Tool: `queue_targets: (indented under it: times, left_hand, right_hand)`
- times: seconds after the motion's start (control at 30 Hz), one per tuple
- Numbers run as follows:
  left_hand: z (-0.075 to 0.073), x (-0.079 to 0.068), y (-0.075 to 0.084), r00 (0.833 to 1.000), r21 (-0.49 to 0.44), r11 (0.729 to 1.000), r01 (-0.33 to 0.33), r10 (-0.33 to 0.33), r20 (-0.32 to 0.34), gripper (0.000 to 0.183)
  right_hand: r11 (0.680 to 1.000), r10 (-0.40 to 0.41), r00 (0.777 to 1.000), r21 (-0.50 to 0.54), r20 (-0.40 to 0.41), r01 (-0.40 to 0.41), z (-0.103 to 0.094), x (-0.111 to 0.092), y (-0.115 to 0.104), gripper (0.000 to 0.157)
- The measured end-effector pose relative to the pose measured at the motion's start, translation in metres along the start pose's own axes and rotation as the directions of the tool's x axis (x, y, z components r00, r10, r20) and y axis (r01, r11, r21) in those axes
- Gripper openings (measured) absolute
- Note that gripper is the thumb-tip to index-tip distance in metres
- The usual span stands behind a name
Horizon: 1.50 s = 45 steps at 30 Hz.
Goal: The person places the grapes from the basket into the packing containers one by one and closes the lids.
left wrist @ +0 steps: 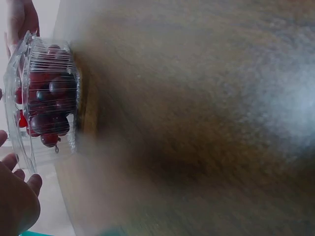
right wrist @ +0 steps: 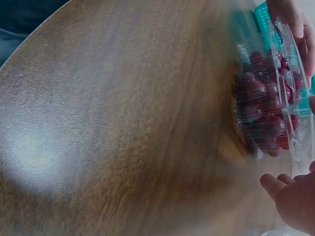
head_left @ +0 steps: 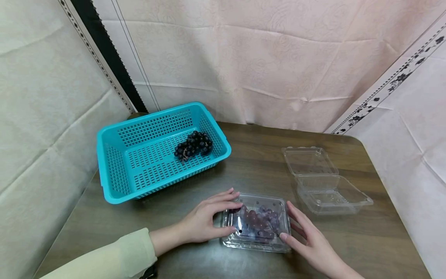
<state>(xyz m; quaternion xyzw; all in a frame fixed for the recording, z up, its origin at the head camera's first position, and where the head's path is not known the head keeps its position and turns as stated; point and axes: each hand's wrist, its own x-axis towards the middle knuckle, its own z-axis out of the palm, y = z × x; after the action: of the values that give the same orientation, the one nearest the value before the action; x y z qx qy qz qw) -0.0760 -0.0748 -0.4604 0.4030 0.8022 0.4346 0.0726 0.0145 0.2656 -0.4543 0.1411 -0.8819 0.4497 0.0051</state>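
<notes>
A clear plastic clamshell box point(head_left: 256, 199) with its lid down sits near the front of the table, with dark red grapes point(head_left: 258, 221) inside. My left hand point(head_left: 209, 219) is at its left side, fingers stretched over the lid's left edge and thumb low on that side. At the opposite side my right hand point(head_left: 310, 236) has its fingertips and thumb right by the edge, the fingers only slightly bent. Both wrist views show the grapes through the ribbed wall, and in the right wrist view the right fingers point(right wrist: 273, 186) lie beside the box.
A turquoise perforated basket point(head_left: 162, 180) stands at the back left with a bunch of black grapes point(head_left: 195, 145) in its right end. To the right, a second clamshell box point(head_left: 331, 207) lies with its lid folded back. Pale cloth point(head_left: 278, 69) hangs around the wooden table point(head_left: 376, 240).
</notes>
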Motion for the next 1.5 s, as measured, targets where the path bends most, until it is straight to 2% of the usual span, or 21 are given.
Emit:
queue_targets:
  times: [0.37,0.5,0.93,1.2,1.3,1.43,1.5]
  left_hand:
    - [0.0,-0.001,-0.001,0.999,0.045,0.998,-0.045,0.045,-0.009,0.063]
    - [0.0,-0.001,-0.001,0.999,0.049,0.998,-0.043,0.043,-0.006,0.063]
    - [-0.004,-0.004,0.005,0.994,-0.012,0.995,0.102,-0.103,-0.029,0.075]
    - [-0.006,-0.009,0.005,0.986,-0.029,0.987,0.157,-0.158,-0.056,0.078]
    - [-0.007,-0.01,0.006,0.977,-0.143,0.969,0.2,-0.208,-0.043,0.079]
    - [-0.01,-0.008,0.008,0.955,-0.324,0.905,0.278,-0.297,-0.012,0.079]
    - [-0.012,-0.007,0.01,0.939,-0.366,0.873,0.321,-0.344,0.002,0.078]
  right_hand:
    - [0.999,0.044,0.999,-0.024,0.008,-0.044,0.001,-0.001,0.004,0.083]
    - [0.998,0.05,0.999,-0.028,0.015,-0.049,0.001,-0.001,0.004,0.083]
    - [0.997,0.08,0.996,-0.015,0.033,-0.079,0.0,0.0,0.005,0.084]
    - [0.993,0.122,0.992,0.006,0.046,-0.122,0.0,-0.001,0.004,0.084]
    - [0.991,0.131,0.99,0.006,0.048,-0.131,0.0,-0.002,0.004,0.084]
    - [0.99,0.144,0.988,0.001,0.056,-0.144,-0.001,-0.001,0.004,0.084]
    - [0.989,0.149,0.987,0.0,0.062,-0.149,-0.001,0.0,0.004,0.084]
